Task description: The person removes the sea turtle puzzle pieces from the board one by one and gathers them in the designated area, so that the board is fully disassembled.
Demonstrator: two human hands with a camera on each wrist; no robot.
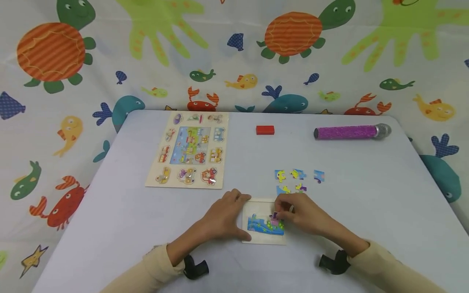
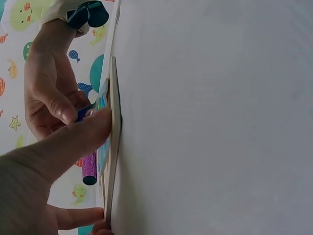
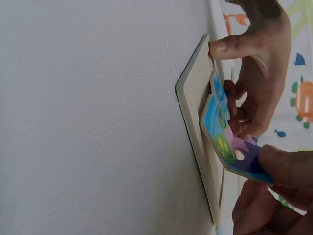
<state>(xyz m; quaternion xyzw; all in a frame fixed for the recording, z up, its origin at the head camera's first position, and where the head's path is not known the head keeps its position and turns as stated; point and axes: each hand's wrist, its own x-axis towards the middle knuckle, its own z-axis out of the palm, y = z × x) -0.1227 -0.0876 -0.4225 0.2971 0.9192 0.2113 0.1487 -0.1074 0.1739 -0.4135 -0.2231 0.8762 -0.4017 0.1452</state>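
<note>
A small wooden puzzle tray [image 1: 263, 239] lies near the table's front, with joined blue sea-scene pieces [image 1: 264, 226] along its lower part. My left hand [image 1: 228, 217] holds the tray by its left side, thumb at the near corner and fingers at the far one. Between thumb and fingers, my right hand [image 1: 302, 211] pinches a purple and blue puzzle piece [image 3: 251, 157] at the right end of the joined pieces. The right wrist view has this piece tilted up against the joined ones; whether it is locked in cannot be told. Right fingers partly hide the tray's right side.
Several loose puzzle pieces [image 1: 297, 174] lie just beyond the tray. A larger wooden peg puzzle board [image 1: 187, 183] with vehicle pictures is at the back left. A red block [image 1: 265, 130] and a purple microphone [image 1: 346, 132] lie toward the table's far edge.
</note>
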